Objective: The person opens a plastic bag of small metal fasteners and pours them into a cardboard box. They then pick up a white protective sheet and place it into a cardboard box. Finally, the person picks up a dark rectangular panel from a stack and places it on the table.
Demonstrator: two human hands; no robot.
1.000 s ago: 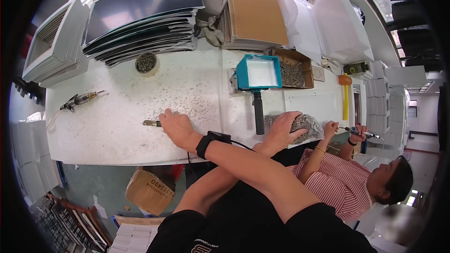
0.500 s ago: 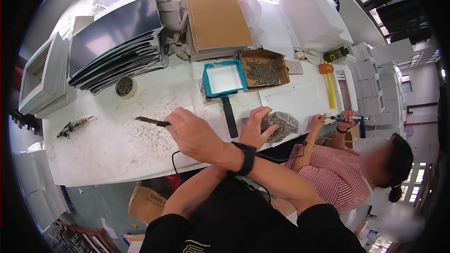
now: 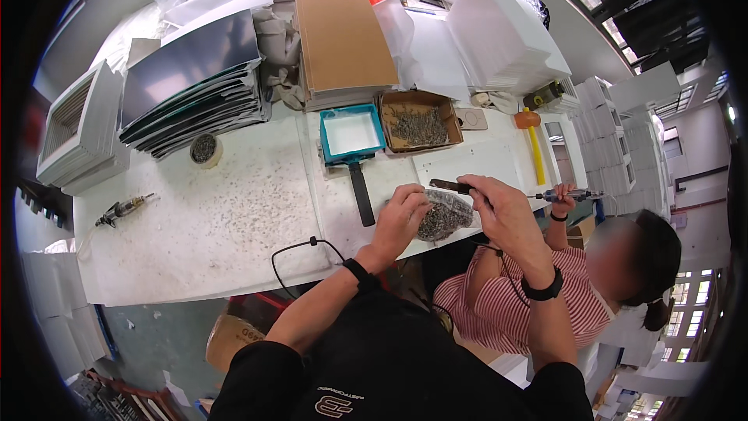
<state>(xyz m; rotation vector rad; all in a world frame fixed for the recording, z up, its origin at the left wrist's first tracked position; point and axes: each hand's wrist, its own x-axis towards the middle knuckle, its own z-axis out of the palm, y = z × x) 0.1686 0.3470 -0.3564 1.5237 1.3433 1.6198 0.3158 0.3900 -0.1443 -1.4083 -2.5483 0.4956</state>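
A clear plastic bag [image 3: 445,217] full of small grey metal pieces lies near the table's front edge. My left hand [image 3: 401,220] is closed, its fingers pinching the bag's left end. Just above the bag's right side, my right hand [image 3: 505,214] grips a slim dark knife-like tool [image 3: 450,185], whose tip points left over the bag. Whether the tool touches the plastic I cannot tell.
Behind the bag are a teal dustpan [image 3: 360,187] and a cardboard box [image 3: 421,122] of small metal pieces. A mallet [image 3: 535,144] lies right; a power screwdriver [image 3: 123,209] and small tub [image 3: 205,150] lie left. A co-worker [image 3: 538,296] holds another screwdriver [image 3: 569,195] at right.
My right hand has swung from the left, over my left arm, to the bag with the knife-like tool, uncrossing my arms. My left hand has shifted left and closed on the bag's end.
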